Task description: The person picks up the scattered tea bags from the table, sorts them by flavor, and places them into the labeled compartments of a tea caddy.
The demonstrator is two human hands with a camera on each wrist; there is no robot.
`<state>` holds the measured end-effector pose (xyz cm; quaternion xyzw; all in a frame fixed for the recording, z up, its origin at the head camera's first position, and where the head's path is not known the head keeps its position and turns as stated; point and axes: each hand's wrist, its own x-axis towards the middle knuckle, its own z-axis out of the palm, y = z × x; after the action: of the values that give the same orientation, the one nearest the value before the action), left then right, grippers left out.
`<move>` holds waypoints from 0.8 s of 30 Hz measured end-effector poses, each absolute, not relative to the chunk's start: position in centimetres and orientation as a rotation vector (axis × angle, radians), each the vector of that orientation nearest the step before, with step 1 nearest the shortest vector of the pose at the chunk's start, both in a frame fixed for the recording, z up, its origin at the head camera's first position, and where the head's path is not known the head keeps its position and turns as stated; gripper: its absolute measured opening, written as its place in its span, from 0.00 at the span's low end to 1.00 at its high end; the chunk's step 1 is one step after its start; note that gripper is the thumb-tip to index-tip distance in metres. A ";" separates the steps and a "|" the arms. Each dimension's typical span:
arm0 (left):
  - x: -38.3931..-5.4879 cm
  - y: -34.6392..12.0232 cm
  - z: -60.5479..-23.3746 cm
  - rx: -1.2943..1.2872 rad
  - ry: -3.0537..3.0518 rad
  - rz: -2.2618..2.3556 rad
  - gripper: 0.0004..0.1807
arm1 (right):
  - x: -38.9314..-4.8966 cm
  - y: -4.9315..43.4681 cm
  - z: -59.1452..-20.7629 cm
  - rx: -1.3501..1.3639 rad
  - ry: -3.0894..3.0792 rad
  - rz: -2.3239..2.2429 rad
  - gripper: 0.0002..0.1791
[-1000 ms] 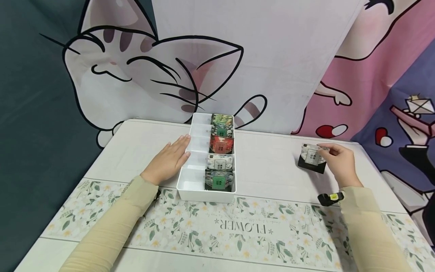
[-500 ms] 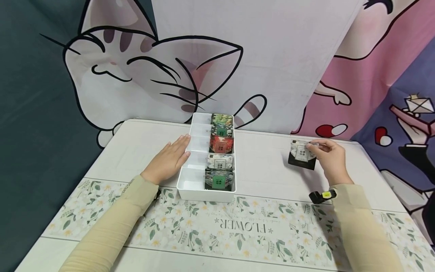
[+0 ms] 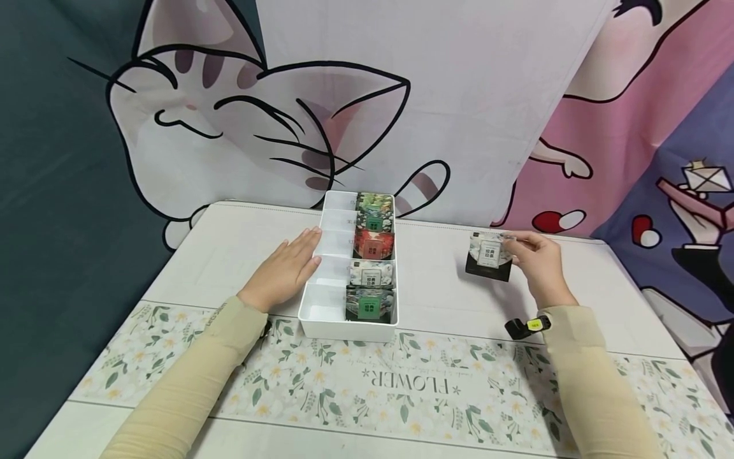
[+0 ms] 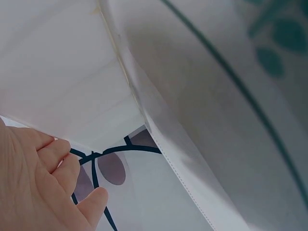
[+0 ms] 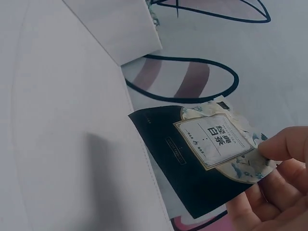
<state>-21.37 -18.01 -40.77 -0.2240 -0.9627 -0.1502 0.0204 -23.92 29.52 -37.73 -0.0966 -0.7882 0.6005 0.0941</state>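
Note:
My right hand (image 3: 538, 261) pinches a tea sachet (image 5: 192, 154) by its upper right corner. The sachet is black below and white floral above, with a pale label, and hangs above the table to the right of a white divided box (image 3: 348, 330). With fingers straight, my left hand (image 3: 282, 271) rests against the box's left side; the left wrist view shows its fingertips (image 4: 62, 147) along the box wall. Down the box's right half stand tea sachets: green ones at the back, a red one (image 3: 374, 245), a white one (image 3: 371, 274) and a dark green one (image 3: 369, 305) in front.
The white table (image 3: 447, 299) carries a flower-print strip (image 3: 424, 395) across its front part. Cat-print cloth (image 3: 470, 95) hangs right behind the table's back edge. Dividers split the box into several compartments, with bare white floor in their left halves.
My right hand has carried the white-and-black tea sachet leftward and slightly back, closer to the box. The left hand and the box have stayed in place.

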 end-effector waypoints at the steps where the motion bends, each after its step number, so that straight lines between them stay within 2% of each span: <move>1: -21.4 -18.0 -40.8 -0.696 -2.985 -0.464 0.36 | -23.9 29.4 -37.6 -0.281 -2.341 1.784 0.12; 9: -21.4 -18.0 -40.8 -0.702 -2.980 -0.472 0.36 | -23.9 28.0 -36.8 -0.178 -2.213 1.987 0.14; 24: -21.4 -18.0 -40.8 -0.702 -2.979 -0.468 0.35 | -24.0 24.9 -35.7 -0.021 -1.849 2.225 0.09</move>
<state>-21.39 -18.04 -40.79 -0.2266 -0.9619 -0.1511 0.0230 -23.99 24.87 -35.69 -0.0074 -0.6341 0.7632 0.1239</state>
